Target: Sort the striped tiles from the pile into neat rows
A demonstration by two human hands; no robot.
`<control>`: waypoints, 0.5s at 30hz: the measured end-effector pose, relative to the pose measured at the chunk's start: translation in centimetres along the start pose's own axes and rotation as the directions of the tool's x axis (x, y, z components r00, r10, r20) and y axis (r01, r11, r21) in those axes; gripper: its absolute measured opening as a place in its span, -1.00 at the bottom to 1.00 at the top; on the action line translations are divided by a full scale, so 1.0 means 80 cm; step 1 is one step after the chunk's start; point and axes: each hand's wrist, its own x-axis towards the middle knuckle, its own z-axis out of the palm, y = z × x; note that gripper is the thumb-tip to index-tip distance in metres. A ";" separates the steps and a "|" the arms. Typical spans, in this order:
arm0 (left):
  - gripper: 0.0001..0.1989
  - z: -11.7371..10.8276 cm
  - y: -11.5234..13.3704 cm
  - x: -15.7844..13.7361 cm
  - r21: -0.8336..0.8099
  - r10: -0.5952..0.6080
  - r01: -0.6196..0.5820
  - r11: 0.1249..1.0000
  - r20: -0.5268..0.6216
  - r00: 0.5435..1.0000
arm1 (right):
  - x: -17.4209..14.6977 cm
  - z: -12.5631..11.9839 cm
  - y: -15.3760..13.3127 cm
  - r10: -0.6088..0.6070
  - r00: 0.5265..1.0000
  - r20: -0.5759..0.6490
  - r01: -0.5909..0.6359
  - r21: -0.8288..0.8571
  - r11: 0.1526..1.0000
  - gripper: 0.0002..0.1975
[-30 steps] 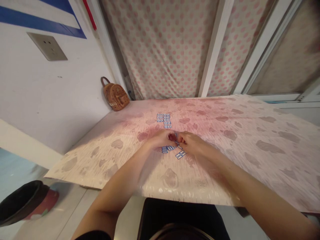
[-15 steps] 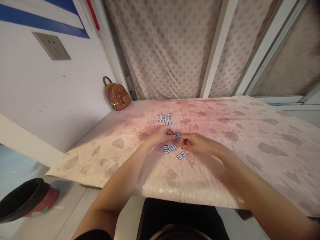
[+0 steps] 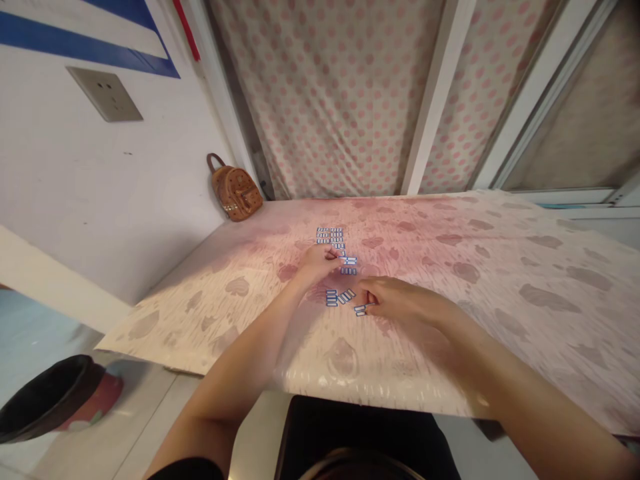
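Observation:
My left hand (image 3: 320,261) is over the middle of the table, thumb and fingers pinched on a small blue-bordered white label piece (image 3: 350,261). Just below that piece, another label strip (image 3: 349,271) lies on the cloth. Close to the table's near side, my right hand (image 3: 383,295) has its fingertips closed on the right end of a label piece (image 3: 359,311). Two more label pieces, one upright (image 3: 331,298) and one slanted (image 3: 347,296), lie between the hands. Beyond my left hand, several labels (image 3: 330,235) are set out in tidy rows, partly hidden by its fingers.
A patterned cloth (image 3: 450,267) covers the table. At the back left corner, a small brown backpack (image 3: 237,192) leans by the wall. A dark-rimmed bin (image 3: 55,400) stands on the floor at left. A dotted curtain (image 3: 340,100) hangs behind.
My right hand has let go of the piece held between both hands and moved down to a loose label. My left hand has shifted slightly away, carrying its piece toward the rows.

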 end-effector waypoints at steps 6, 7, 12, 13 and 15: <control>-0.87 0.007 0.005 -0.004 -0.173 -0.045 0.052 0.984 0.041 0.998 | 0.013 -0.006 0.012 0.006 0.971 -0.237 0.033 0.159 0.987 -0.94; -0.85 0.008 0.006 -0.004 -0.194 -0.045 0.054 0.980 0.052 0.998 | 0.015 -0.008 0.014 0.047 0.953 -0.298 0.021 0.219 0.975 -0.96; -0.75 0.014 0.012 -0.009 -0.202 -0.031 0.055 0.978 0.125 0.992 | 0.017 -0.018 0.019 0.182 0.856 -0.484 -0.045 0.281 0.959 -0.89; -0.74 0.014 0.014 -0.011 -0.197 -0.022 0.050 0.979 0.141 0.990 | 0.016 -0.019 0.018 0.189 0.841 -0.507 -0.064 0.253 0.965 -0.87; -0.71 0.014 0.015 -0.014 -0.202 -0.001 0.036 0.979 0.169 0.986 | 0.015 -0.021 0.016 0.193 0.821 -0.538 -0.094 0.206 0.974 -0.85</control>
